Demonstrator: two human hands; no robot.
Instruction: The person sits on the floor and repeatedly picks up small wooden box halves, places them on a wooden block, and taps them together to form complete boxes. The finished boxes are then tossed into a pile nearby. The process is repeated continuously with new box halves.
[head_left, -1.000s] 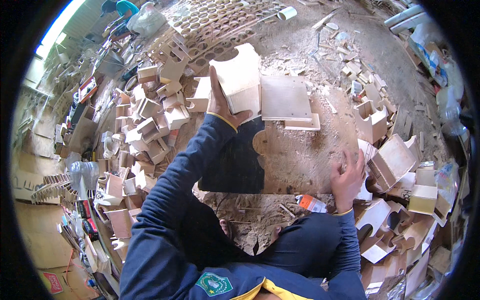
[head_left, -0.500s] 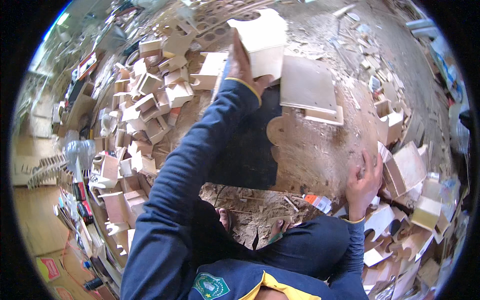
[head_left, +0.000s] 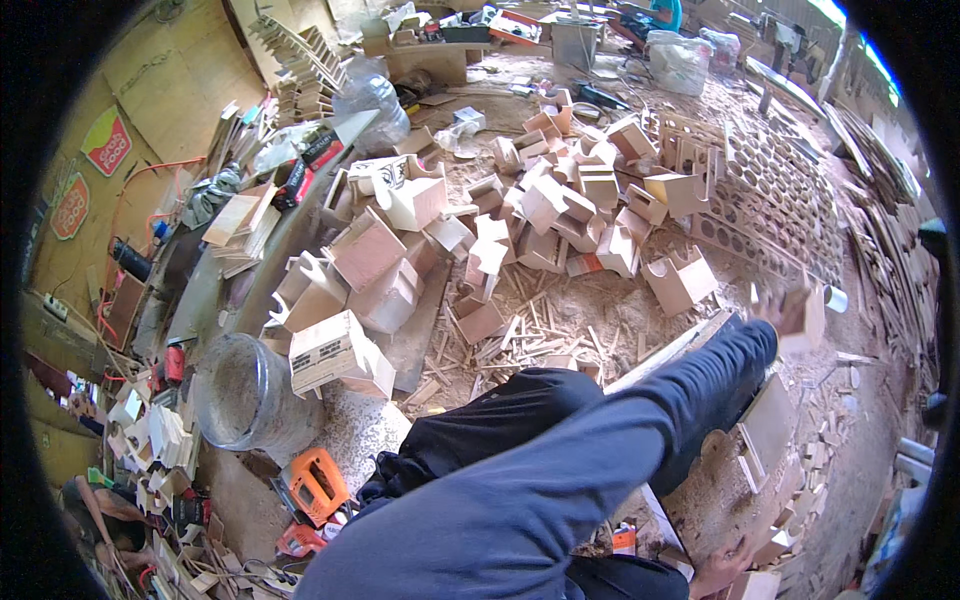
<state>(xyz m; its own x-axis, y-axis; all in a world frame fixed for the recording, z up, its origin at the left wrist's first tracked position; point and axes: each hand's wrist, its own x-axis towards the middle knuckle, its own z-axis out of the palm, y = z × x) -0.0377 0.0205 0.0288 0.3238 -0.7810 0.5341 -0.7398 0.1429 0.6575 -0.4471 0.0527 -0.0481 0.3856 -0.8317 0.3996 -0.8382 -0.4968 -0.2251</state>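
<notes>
My left arm reaches across to the right. At its end my left hand (head_left: pixel 768 304), smeared by motion, is closed on a pale wooden box (head_left: pixel 804 322); its fingers are partly lost in the blur. Just below, a flat wooden panel (head_left: pixel 768 424) lies on the work board (head_left: pixel 702 505), beside a dark area largely covered by my sleeve. Toward the lower right, my right hand (head_left: pixel 722 568) rests at the board's edge with its fingers loosely stretched, holding nothing visible. Wooden pieces (head_left: pixel 755 586) lie right by it.
Many small wooden boxes (head_left: pixel 545 205) are heaped ahead, beside a panel of round holes (head_left: pixel 785 175). At left stand a clear plastic container (head_left: pixel 240 400) and an orange jigsaw (head_left: pixel 318 487). Wood scraps (head_left: pixel 535 330) litter the floor. Another person (head_left: pixel 660 18) sits far back.
The view has swung left, bringing the box heap, plastic container and jigsaw into the middle and left. My left hand stays with the wooden box; my right hand stays by the board's edge.
</notes>
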